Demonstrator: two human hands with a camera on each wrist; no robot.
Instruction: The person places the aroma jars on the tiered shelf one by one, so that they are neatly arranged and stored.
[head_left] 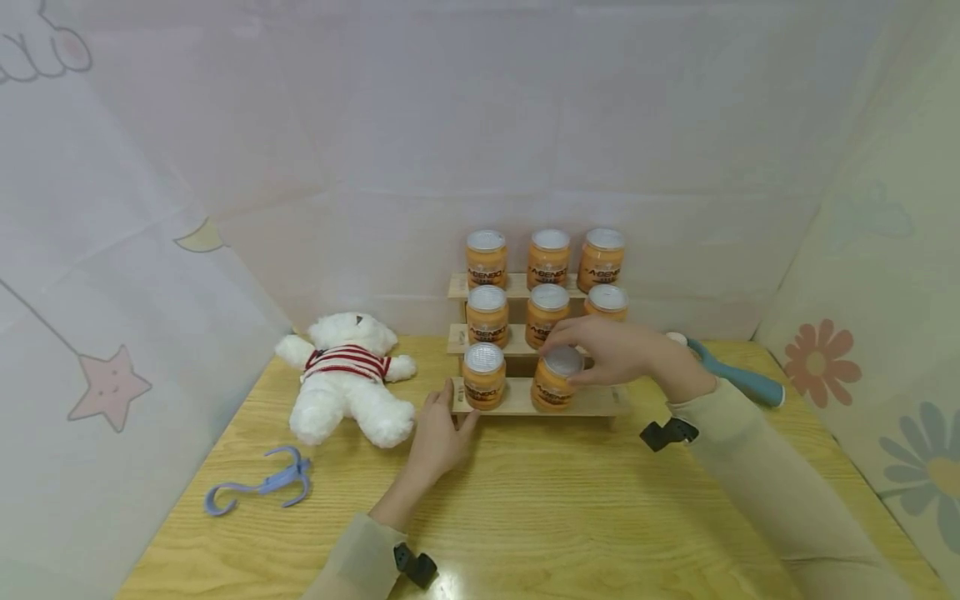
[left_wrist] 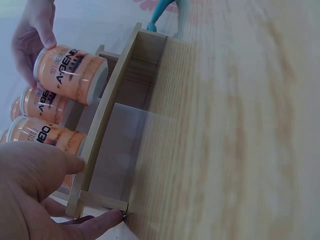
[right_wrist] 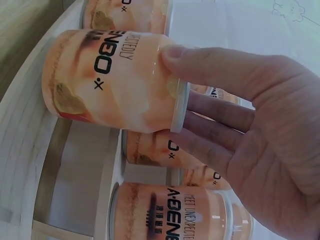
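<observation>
Right hand (head_left: 615, 354), middle of the frame, curled over the top of an orange jar (head_left: 556, 380) on the lowest step of the wooden rack (head_left: 592, 402). Thumb and fingers around the lid, jar standing up, long side up and down, right under the fingers. Left hand (head_left: 438, 433), lower middle, flat and loose against the rack's left end, holding nothing.

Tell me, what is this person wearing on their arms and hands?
Both hands are bare: the left hand and the right hand have no gloves or rings that I can see. Each arm has a loose, pale beige sleeve, with a small black clip-like device at each wrist.
</observation>
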